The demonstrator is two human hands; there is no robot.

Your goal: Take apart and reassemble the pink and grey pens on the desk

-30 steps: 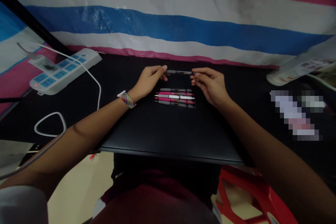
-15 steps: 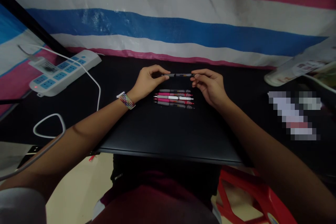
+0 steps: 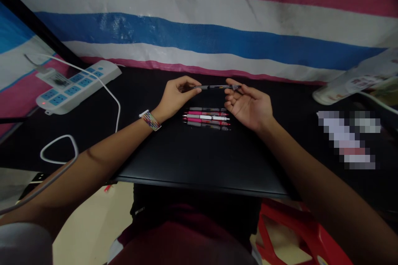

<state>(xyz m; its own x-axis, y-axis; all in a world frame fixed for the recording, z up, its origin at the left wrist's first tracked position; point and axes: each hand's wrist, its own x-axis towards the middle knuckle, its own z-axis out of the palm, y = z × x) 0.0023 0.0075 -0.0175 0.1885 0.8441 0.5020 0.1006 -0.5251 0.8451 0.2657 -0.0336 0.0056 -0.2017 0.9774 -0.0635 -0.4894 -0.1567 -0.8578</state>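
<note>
A black pen with a grey grip section is held level above the black table, its clicker end to the right. My left hand pinches the grip end between thumb and fingers. At the other end my right hand has its thumb against the clicker and its index finger along the clip side, palm turned partly up, the other fingers loosely curled. Just below lie several pens side by side: a dark pen, a white pen with a pink grip and a grey-gripped pen among them.
A white power strip with a plugged-in adapter and white cable is at the left. To the right lie a clear bottle-like container and a blurred-out item. A striped sheet hangs behind; a red stool stands below.
My right hand has shifted right and turned its palm up, its thumb now at the pen's clicker end, uncovering more of the pen. The left hand keeps its pinch.
</note>
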